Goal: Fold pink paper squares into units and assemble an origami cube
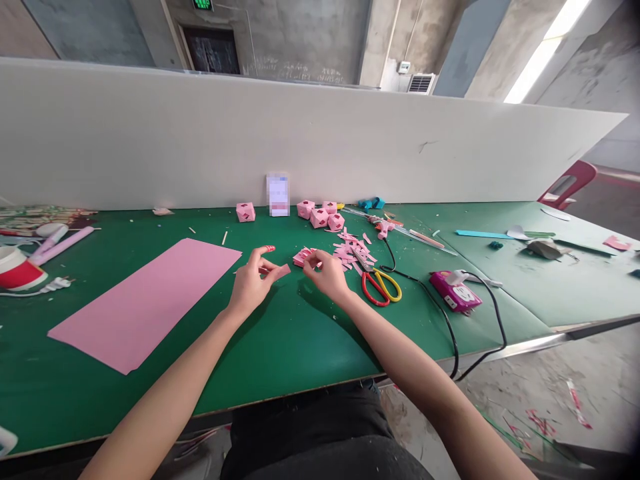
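My left hand [251, 281] pinches a small pink paper piece [283, 271] between thumb and fingers, a little above the green table. Close by on the right, my right hand [325, 275] is closed, its thumb and fingertips together beside a small stack of pink paper pieces [301, 256]. Whatever lies between those fingertips is too small to make out. Loose pink paper strips [354, 249] are heaped just beyond my right hand. Scissors [380, 287] with red and yellow handles lie to the right of it, blades toward the heap.
A large pink paper sheet [150, 300] lies left. Pink paper cubes [320, 217] and a phone [278, 195] stand near the white partition [200, 133]. A pink glue gun [384, 228] and a purple power socket [455, 291] with black cable sit right. A paper cup [19, 269] stands far left.
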`<action>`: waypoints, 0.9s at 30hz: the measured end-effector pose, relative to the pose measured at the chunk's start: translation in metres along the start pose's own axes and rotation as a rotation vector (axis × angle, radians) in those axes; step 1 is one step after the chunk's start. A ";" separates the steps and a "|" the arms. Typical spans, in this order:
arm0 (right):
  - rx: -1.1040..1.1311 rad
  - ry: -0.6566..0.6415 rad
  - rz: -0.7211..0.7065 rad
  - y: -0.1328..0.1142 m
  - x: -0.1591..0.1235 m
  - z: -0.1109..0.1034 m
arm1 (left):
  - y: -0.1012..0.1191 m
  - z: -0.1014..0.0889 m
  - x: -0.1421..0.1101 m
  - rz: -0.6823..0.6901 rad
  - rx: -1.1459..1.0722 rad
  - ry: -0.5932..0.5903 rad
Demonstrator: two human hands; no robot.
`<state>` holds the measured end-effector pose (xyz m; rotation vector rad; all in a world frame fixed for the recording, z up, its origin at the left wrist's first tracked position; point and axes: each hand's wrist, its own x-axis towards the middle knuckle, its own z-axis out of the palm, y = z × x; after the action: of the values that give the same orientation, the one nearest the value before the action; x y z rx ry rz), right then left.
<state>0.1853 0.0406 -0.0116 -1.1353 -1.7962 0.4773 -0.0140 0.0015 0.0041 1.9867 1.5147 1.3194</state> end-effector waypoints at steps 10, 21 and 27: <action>0.073 -0.202 -0.171 -0.013 -0.010 0.011 | 0.003 0.008 -0.005 0.065 0.020 -0.050; -0.035 -0.189 -0.220 -0.022 -0.012 0.007 | -0.002 0.010 -0.003 0.032 0.115 -0.022; 0.038 -0.050 -0.128 -0.016 -0.008 0.003 | -0.020 -0.004 0.007 -0.075 0.040 0.107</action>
<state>0.1763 0.0266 -0.0059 -0.9829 -1.8819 0.4653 -0.0287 0.0150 -0.0047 1.8907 1.6598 1.3945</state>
